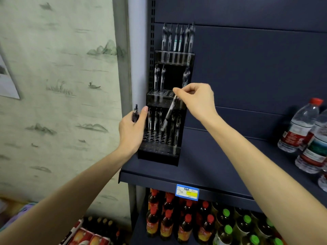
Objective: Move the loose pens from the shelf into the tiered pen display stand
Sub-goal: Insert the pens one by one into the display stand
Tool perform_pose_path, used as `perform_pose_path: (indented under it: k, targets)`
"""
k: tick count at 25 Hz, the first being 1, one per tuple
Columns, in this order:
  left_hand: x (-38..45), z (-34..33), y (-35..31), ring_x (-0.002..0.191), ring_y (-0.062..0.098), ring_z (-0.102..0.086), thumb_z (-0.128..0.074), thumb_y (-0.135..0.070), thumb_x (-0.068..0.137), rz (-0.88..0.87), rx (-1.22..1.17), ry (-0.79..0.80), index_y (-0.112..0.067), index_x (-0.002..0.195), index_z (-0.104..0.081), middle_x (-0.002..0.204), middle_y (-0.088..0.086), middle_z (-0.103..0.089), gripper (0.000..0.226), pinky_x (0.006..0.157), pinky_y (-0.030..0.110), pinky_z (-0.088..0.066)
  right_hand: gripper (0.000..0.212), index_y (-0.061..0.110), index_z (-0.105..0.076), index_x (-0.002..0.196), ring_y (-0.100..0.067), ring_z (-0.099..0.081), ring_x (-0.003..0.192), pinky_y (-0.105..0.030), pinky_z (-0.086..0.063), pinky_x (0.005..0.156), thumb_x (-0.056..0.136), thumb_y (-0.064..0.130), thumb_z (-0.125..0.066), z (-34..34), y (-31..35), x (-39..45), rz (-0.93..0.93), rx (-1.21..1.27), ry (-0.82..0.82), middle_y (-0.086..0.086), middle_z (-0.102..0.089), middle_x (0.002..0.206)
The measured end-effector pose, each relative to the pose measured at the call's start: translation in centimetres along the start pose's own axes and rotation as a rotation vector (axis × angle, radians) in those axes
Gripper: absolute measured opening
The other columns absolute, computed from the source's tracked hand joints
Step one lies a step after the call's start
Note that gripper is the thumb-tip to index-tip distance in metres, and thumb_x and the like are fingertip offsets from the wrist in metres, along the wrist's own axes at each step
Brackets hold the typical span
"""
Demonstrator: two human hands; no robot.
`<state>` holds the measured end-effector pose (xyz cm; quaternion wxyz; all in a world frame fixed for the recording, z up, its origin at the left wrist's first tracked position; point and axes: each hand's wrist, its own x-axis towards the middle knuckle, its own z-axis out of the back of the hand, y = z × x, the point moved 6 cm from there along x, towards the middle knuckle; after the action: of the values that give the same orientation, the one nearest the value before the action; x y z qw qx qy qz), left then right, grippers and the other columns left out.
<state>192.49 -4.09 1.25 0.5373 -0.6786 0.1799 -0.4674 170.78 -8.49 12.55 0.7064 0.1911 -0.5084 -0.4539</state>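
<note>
A black tiered pen display stand (pixel 159 154) sits at the left end of a dark blue shelf (pixel 203 167). Several pens stand upright in its top tier (pixel 177 38), a few in the middle tier and several in the bottom tier. My right hand (pixel 196 99) pinches the top of a clear pen (pixel 169 114), which hangs tilted with its tip over the bottom tier's holes. My left hand (pixel 131 129) is beside the stand's left side and holds a dark pen (pixel 135 114) pointing up.
Water bottles (pixel 300 126) stand at the right end of the same shelf. Red-capped and green-capped bottles (pixel 187 225) fill the shelf below, under a blue and yellow price tag (pixel 187 192). A painted wall covering (pixel 58 85) hangs left of the shelving.
</note>
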Motion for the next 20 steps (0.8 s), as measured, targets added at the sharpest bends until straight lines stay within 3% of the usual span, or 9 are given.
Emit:
perform_pose_path:
  k: [5,9,16,20]
  targets:
    - [0.1,-0.4,1.1,0.056,0.019,-0.030,-0.056,-0.066,0.092,0.065,-0.027,-0.002,-0.026,0.059,-0.034,0.057,0.001,-0.036,0.057,0.058,0.037,-0.026,0.023,0.028,-0.073,0.073,-0.002,-0.066,0.070,-0.028,-0.053,0.064,0.085,0.048,-0.077,-0.3,-0.3,-0.6,0.052,-0.209,-0.001,0.013,-0.069,0.067]
    - [-0.1,-0.6,1.1,0.050,0.014,-0.028,-0.052,-0.064,0.095,0.071,-0.040,0.027,-0.033,0.049,-0.041,0.049,-0.012,-0.035,0.057,0.052,0.032,-0.021,0.021,0.029,-0.073,0.077,-0.003,-0.067,0.072,-0.029,-0.056,0.067,0.087,0.048,-0.074,-0.1,-0.6,-1.0,0.068,-0.226,-0.067,0.014,-0.069,0.069]
    - [-0.1,-0.1,1.2,0.051,0.018,-0.036,-0.045,-0.074,0.093,0.071,0.029,-0.004,-0.025,0.053,-0.041,0.049,-0.010,-0.040,0.063,0.059,0.035,-0.028,0.023,0.029,-0.072,0.076,-0.009,-0.067,0.082,-0.030,-0.052,0.070,0.086,0.049,-0.074,-1.7,-1.7,-1.9,0.062,-0.339,0.014,0.015,-0.068,0.072]
    - [-0.5,0.0,0.2,0.057,0.014,-0.035,-0.062,-0.051,0.097,0.020,0.126,-0.006,-0.017,0.065,-0.041,0.058,-0.005,-0.040,0.052,0.060,0.036,-0.031,0.022,0.029,-0.069,0.073,-0.011,-0.060,0.083,-0.029,-0.042,0.070,0.086,0.046,-0.074,-2.1,-1.8,-2.0,0.089,-0.473,0.055,0.014,-0.062,0.089]
